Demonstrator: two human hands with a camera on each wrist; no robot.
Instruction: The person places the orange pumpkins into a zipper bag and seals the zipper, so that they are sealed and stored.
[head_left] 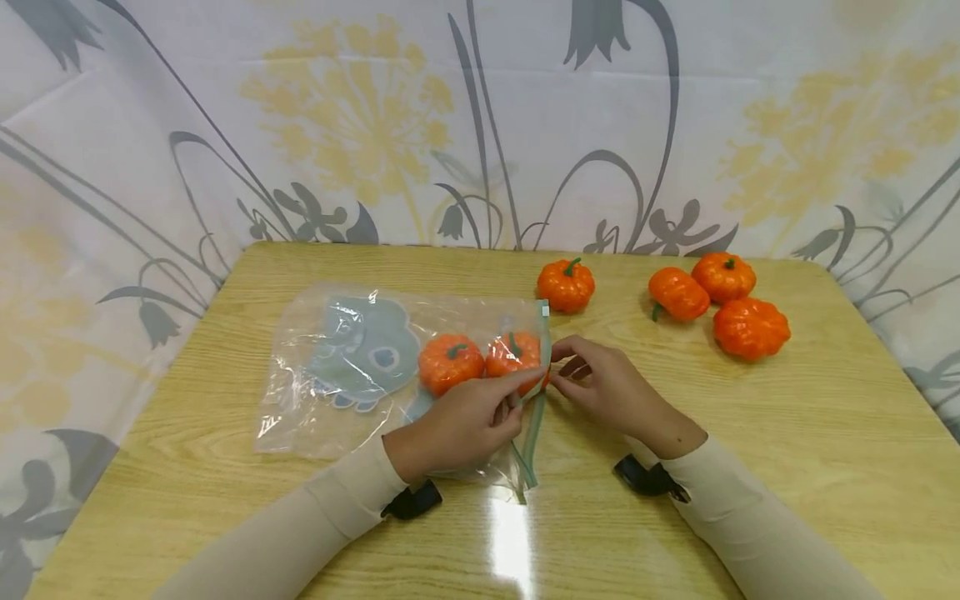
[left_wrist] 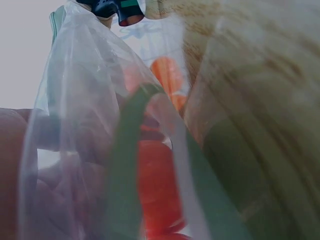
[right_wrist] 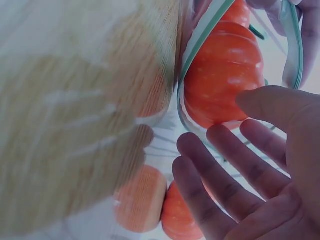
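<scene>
A clear zip bag (head_left: 300,417) with a green zip strip and a pale blue-green cartoon print lies on the table, its mouth facing right. Inside are two small orange pumpkins, the left pumpkin (head_left: 450,364) and the right pumpkin (head_left: 513,353). My left hand (head_left: 468,421) pinches the bag's edge at the mouth. At the opening, my right hand (head_left: 603,379) has its fingers loosely extended. In the right wrist view its thumb meets a ribbed pumpkin (right_wrist: 222,75) just within the green-edged mouth, the other fingers spread below.
Behind the bag's mouth stands a pumpkin (head_left: 566,286) with a green stem. Several more sit at the back right, among them a pumpkin (head_left: 751,329) nearest the right edge. A flower-printed cloth (head_left: 480,125) hangs behind the wooden table (head_left: 750,417).
</scene>
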